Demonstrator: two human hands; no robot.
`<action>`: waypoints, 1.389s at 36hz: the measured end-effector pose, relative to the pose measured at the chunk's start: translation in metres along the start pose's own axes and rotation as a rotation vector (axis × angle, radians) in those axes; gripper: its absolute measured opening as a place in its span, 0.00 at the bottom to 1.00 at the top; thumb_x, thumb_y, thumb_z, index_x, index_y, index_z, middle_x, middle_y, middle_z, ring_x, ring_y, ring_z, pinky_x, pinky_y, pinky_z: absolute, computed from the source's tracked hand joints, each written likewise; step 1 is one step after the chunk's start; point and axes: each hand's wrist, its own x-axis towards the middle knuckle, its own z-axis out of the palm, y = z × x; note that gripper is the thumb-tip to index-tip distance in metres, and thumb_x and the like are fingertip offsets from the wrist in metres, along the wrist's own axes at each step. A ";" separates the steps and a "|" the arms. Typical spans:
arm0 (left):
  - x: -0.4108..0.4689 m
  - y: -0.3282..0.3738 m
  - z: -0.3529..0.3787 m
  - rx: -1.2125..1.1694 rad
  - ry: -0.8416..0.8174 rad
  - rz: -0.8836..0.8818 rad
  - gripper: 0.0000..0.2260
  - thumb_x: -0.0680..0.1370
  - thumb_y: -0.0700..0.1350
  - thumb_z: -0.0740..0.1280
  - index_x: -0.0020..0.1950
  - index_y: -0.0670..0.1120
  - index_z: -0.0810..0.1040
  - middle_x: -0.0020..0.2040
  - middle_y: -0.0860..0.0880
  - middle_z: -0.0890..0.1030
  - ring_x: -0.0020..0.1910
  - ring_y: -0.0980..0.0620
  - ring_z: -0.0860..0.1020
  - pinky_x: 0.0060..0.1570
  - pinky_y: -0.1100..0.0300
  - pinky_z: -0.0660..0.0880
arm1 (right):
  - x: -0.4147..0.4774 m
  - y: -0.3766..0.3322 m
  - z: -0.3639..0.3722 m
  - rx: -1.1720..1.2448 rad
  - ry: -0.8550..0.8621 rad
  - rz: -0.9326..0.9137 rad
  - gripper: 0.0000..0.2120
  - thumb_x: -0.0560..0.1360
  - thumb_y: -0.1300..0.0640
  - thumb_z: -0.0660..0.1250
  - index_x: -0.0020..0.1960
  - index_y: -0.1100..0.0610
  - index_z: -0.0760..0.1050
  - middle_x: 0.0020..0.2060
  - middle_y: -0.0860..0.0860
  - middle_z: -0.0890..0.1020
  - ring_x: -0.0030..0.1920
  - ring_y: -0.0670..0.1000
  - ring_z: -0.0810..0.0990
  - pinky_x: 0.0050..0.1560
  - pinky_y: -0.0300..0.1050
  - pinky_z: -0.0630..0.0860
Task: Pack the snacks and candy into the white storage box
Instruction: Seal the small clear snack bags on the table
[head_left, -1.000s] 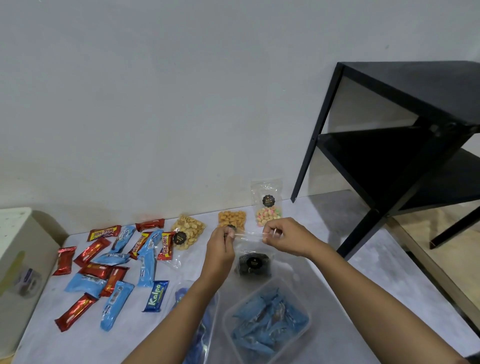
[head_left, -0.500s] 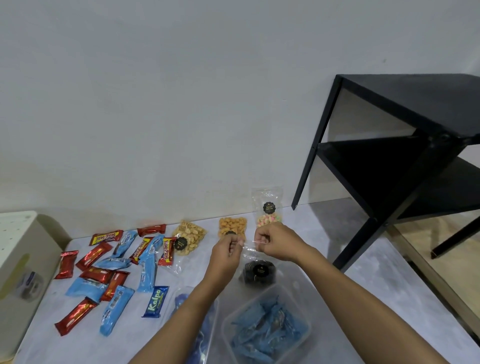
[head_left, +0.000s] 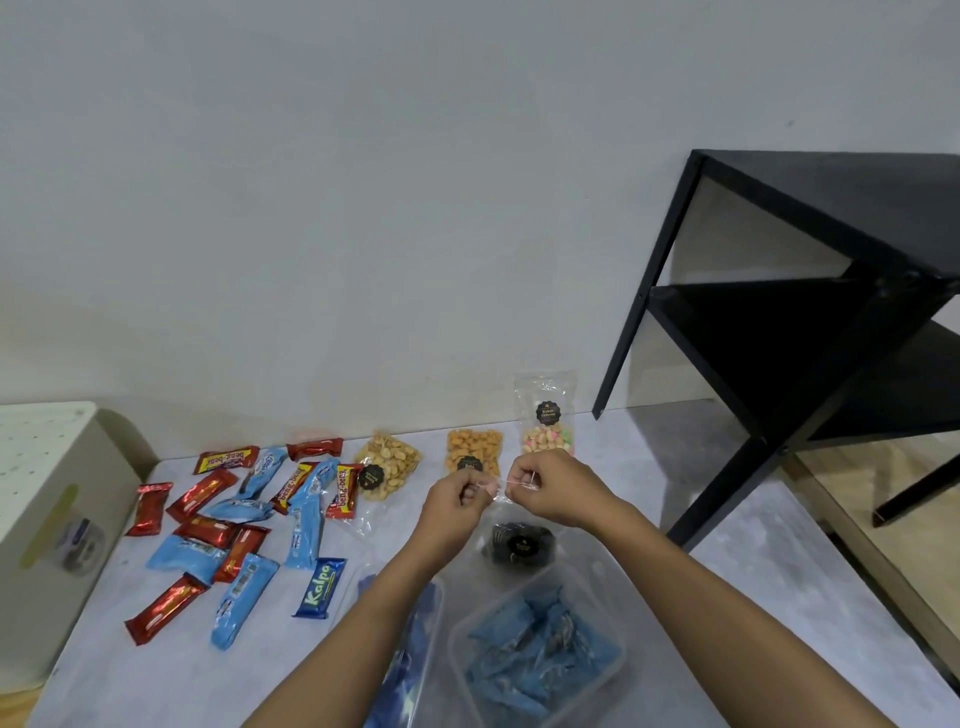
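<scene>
A clear bag (head_left: 522, 545) of dark biscuits, black-labelled, is pinched at its top between the left grip (head_left: 457, 493) and the right grip (head_left: 550, 486).

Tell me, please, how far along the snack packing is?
Done: blue candies sit in a clear tub. In hand: the left hand and right hand pinch the top of a clear bag of dark snacks. Left: red and blue bars and three snack bags lie loose on the table; the white storage box hides its inside.

Soft, even indoor light here.
Edges bow, detail slightly smeared; the white storage box (head_left: 57, 467) throws a soft shadow rightward.
</scene>
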 end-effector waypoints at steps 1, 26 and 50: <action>-0.001 0.000 0.000 -0.008 0.004 0.000 0.07 0.77 0.42 0.66 0.40 0.51 0.77 0.35 0.51 0.76 0.36 0.53 0.72 0.40 0.63 0.70 | 0.000 0.000 0.002 0.015 0.023 0.000 0.05 0.71 0.51 0.65 0.37 0.49 0.74 0.34 0.45 0.76 0.38 0.48 0.74 0.43 0.46 0.74; -0.006 0.010 -0.019 0.008 -0.053 -0.063 0.06 0.76 0.39 0.66 0.41 0.48 0.76 0.35 0.49 0.76 0.35 0.55 0.73 0.36 0.71 0.69 | -0.001 -0.009 0.010 0.168 0.076 -0.008 0.04 0.70 0.53 0.70 0.36 0.49 0.78 0.32 0.41 0.78 0.36 0.44 0.75 0.41 0.43 0.74; 0.006 0.019 -0.023 0.112 -0.121 0.077 0.03 0.70 0.37 0.73 0.43 0.39 0.83 0.32 0.55 0.77 0.30 0.66 0.72 0.35 0.73 0.68 | -0.003 -0.002 -0.001 0.148 0.027 0.028 0.08 0.74 0.67 0.63 0.44 0.62 0.81 0.35 0.47 0.78 0.39 0.47 0.76 0.40 0.36 0.70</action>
